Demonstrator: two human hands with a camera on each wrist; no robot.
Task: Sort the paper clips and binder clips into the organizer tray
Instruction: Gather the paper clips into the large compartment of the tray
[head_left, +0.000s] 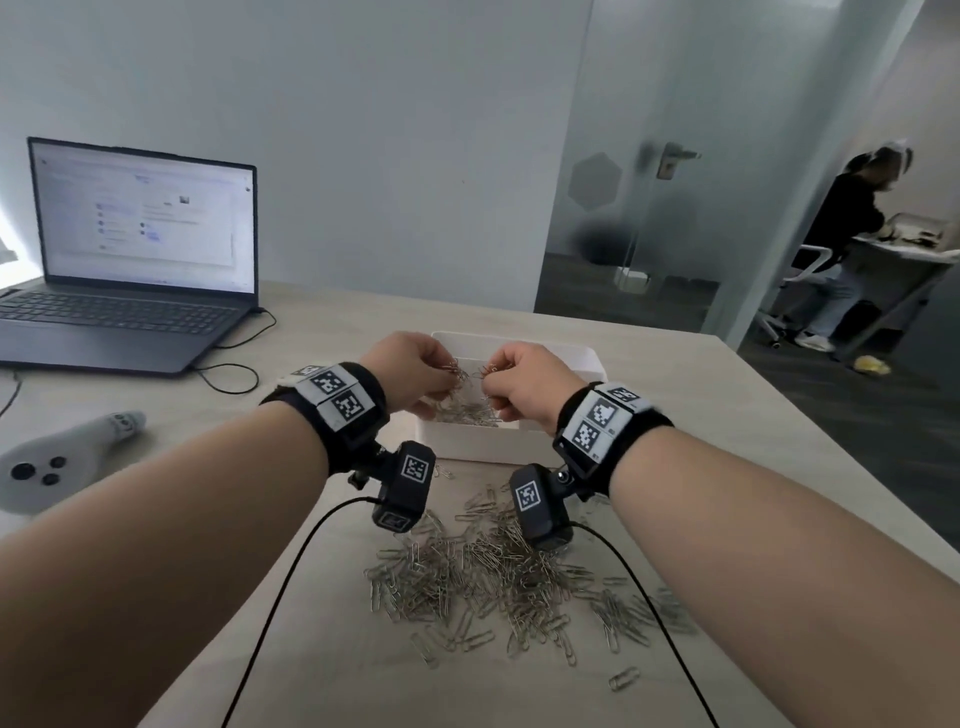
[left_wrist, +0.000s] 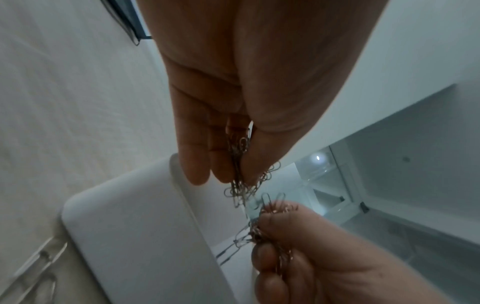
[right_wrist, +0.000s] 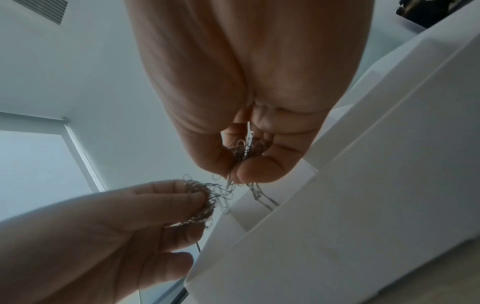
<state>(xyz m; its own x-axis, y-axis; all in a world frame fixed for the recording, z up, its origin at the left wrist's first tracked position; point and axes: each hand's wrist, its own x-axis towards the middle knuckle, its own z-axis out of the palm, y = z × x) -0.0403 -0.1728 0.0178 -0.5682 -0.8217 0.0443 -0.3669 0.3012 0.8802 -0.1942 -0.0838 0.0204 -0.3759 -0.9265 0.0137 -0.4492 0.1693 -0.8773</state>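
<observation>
Head view shows my left hand (head_left: 415, 371) and right hand (head_left: 524, 387) side by side above the white organizer tray (head_left: 587, 364), each with fingers (left_wrist: 198, 164) curled round a tangled bunch of paper clips (head_left: 457, 371). More clips lie inside the tray beneath my hands. Between the tray and the near edge of the worktop (head_left: 701, 415) I see a big loose pile of clips (head_left: 498, 577). An open laptop (head_left: 130, 254) stands at the far left corner.
</observation>
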